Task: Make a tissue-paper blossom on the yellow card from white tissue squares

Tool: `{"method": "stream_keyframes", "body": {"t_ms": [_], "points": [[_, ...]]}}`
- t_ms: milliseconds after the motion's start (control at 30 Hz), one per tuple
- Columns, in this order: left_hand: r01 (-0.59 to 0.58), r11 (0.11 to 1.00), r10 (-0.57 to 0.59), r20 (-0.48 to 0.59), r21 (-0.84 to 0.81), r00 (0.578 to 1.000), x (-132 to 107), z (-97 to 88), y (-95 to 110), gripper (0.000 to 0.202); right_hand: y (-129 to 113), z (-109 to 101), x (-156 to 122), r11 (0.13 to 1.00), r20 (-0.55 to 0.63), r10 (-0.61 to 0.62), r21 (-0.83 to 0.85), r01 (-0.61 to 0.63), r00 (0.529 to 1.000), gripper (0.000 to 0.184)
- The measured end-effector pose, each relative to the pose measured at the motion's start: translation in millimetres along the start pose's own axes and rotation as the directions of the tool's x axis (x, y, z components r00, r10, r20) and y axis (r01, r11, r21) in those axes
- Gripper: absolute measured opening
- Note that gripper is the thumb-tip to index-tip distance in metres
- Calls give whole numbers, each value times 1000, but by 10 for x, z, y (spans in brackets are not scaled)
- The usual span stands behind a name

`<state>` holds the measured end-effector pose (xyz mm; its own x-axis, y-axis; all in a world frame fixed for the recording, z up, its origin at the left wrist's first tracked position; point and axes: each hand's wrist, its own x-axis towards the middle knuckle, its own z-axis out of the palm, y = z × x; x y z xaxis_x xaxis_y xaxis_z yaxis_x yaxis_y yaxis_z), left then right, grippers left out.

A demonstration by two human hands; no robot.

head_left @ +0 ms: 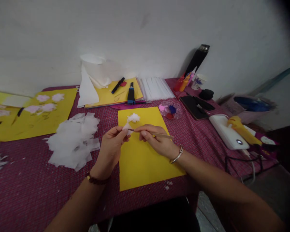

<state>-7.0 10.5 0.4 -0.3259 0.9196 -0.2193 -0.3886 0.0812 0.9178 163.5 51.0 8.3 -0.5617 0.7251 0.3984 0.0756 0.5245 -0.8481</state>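
My left hand pinches a small piece of white tissue paper above a yellow sheet. My right hand grips a thin wooden stick, whose tip meets the tissue at my left fingertips. A crumpled white tissue flower lies on the yellow sheet just beyond my hands. Both hands are closed around what they hold.
A pile of white tissue squares lies to the left on the purple cloth. Further left is a yellow sheet with pink flowers. A paint palette, yellow glue gun, white power bank, bottles and black marker sit behind and right.
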Motion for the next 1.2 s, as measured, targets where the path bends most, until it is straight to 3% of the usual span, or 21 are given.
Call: {"method": "stream_keyframes", "body": {"t_ms": [100, 200, 367, 600, 700, 800, 867, 967, 1067, 1133, 1200], "points": [[-5, 997, 8, 38, -75, 999, 17, -25, 5, 22, 15, 15, -11, 998, -28, 0, 62, 2, 1000, 25], [63, 980, -45, 101, -187, 994, 43, -65, 18, 35, 16, 28, -9, 979, -65, 48, 200, -34, 997, 25], [112, 972, -70, 199, -209, 978, 22, -69, 56, 19, -21, 24, 24, 919, -62, 105, 388, -73, 993, 24], [69, 976, -34, 172, -206, 985, -5, -27, 55, 22, -1, 50, 33, 793, -21, 230, 584, -175, 973, 17], [2, 989, 24, 169, -150, 985, -23, -20, 40, 17, 33, 95, 32, 707, -10, 312, 670, -225, 950, 23], [-140, 990, 140, 184, -14, 973, -80, -4, 32, 9, 42, 147, 28, 706, -64, 395, 660, -258, 916, 29], [-278, 952, 251, 193, 130, 949, -117, 3, 24, 6, 32, 169, 25, 698, -98, 436, 664, -267, 895, 32], [-385, 874, 339, 197, 296, 920, -120, -7, 6, 4, 21, 156, 30, 583, -32, 497, 753, -306, 867, 20], [-203, 954, 177, 132, 219, 975, -56, -33, -18, 9, 59, 104, 49, 483, 54, 506, 810, -334, 861, 17], [-41, 993, 29, 109, 109, 994, -13, -51, -36, 14, 115, 83, 60, 516, 42, 504, 787, -339, 863, 19], [-10, 992, -3, 108, 124, 994, -5, -62, -53, 15, 181, 90, 64, 560, 2, 530, 750, -353, 848, 21]]}}
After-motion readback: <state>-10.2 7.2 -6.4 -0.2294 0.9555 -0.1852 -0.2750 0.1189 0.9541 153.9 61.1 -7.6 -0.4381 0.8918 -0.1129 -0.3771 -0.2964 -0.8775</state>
